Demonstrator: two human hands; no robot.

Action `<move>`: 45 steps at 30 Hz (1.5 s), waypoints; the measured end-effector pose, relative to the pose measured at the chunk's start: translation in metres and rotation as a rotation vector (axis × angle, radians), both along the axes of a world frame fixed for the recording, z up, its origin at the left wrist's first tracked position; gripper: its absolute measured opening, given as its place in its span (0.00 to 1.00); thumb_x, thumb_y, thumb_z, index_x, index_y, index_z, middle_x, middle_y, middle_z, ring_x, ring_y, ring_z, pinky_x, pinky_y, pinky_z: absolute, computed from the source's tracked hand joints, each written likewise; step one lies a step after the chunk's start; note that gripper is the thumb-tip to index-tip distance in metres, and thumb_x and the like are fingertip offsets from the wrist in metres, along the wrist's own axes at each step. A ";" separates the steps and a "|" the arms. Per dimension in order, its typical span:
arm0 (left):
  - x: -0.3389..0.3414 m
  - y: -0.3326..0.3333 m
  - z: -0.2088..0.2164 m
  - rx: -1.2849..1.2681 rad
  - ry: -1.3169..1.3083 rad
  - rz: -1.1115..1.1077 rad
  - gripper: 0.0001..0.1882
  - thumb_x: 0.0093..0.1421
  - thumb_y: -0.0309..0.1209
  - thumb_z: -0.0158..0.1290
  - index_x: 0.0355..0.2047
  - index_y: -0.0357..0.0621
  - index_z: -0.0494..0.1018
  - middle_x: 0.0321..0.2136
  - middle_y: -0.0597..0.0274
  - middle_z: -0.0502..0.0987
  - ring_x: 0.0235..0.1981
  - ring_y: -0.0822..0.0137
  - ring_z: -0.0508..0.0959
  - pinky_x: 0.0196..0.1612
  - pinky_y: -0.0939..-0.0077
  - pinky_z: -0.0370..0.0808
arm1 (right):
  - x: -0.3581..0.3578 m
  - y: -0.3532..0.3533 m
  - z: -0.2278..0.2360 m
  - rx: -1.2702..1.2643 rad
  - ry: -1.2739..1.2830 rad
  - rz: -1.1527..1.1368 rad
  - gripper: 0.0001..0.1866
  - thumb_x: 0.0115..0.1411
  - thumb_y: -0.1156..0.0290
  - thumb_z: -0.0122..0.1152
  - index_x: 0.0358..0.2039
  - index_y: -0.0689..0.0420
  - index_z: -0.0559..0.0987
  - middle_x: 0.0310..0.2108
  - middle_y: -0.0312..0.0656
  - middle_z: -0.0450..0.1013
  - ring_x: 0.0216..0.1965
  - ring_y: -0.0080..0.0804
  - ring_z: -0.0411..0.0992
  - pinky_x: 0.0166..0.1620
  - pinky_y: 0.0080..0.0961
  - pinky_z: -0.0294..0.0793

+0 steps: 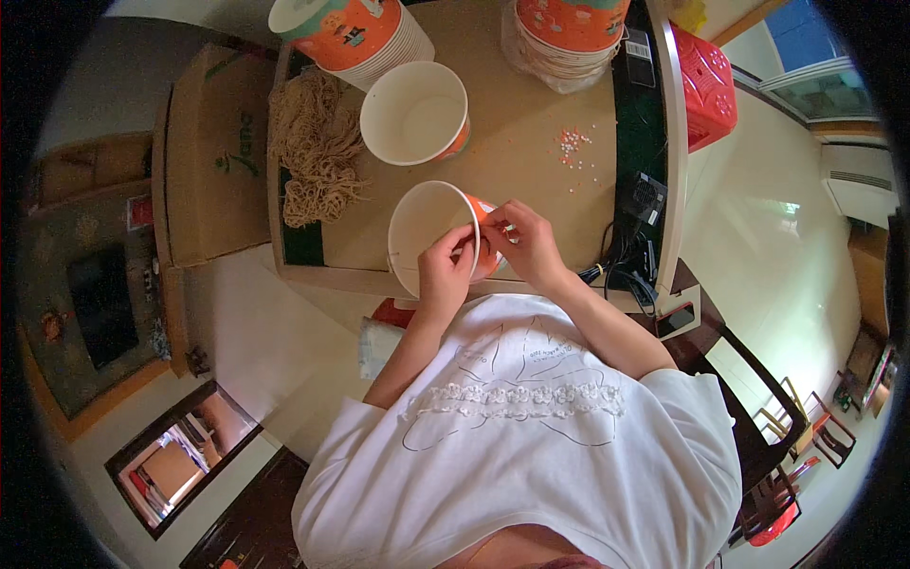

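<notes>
Close in front of me a white paper bucket [413, 226] with an orange printed outside lies tipped, its mouth toward me. My left hand [448, 269] reaches over its right-hand rim, with the fingers closed on the wall. Against the outside of that same rim, my right hand [523, 243] has its fingertips pinched together. Whatever sits between those fingertips is too small to make out. At the bucket's left rim a thin strand seems to show. Just beyond stands another paper bucket [417, 112], with a bare white inside.
Tan cords [318, 147] lie heaped at left. Stacked paper buckets [355, 38] stand behind, with a bagged stack [566, 43] at far right. Small white and orange beads [572, 144] are scattered on the cardboard [512, 95]. Black cables [621, 270] crowd the right edge beside a red stool [703, 85].
</notes>
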State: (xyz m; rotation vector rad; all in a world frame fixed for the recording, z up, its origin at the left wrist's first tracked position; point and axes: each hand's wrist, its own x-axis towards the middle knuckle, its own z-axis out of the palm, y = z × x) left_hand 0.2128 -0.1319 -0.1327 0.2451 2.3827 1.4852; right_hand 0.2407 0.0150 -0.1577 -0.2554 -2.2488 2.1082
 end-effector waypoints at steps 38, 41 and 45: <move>0.001 0.051 -0.038 0.350 -0.012 -0.038 0.03 0.63 0.26 0.46 0.33 0.40 0.65 0.23 0.65 0.69 0.23 0.77 0.69 0.27 0.81 0.68 | -0.008 0.067 0.025 0.815 -0.014 0.494 0.06 0.49 0.68 0.60 0.28 0.53 0.77 0.30 0.38 0.71 0.39 0.39 0.69 0.40 0.36 0.66; 0.004 0.047 -0.046 0.374 -0.118 -0.019 0.01 0.63 0.25 0.46 0.34 0.40 0.66 0.23 0.66 0.69 0.23 0.78 0.68 0.27 0.82 0.68 | -0.007 0.066 0.028 0.772 0.022 0.489 0.06 0.49 0.68 0.61 0.28 0.53 0.77 0.30 0.38 0.72 0.38 0.39 0.69 0.40 0.35 0.66; 0.003 0.047 -0.040 0.377 -0.052 -0.049 0.01 0.63 0.24 0.45 0.34 0.41 0.66 0.23 0.67 0.70 0.23 0.79 0.68 0.26 0.83 0.66 | -0.006 0.065 0.032 0.632 -0.013 0.500 0.05 0.49 0.69 0.61 0.26 0.55 0.77 0.28 0.39 0.74 0.34 0.40 0.70 0.39 0.34 0.68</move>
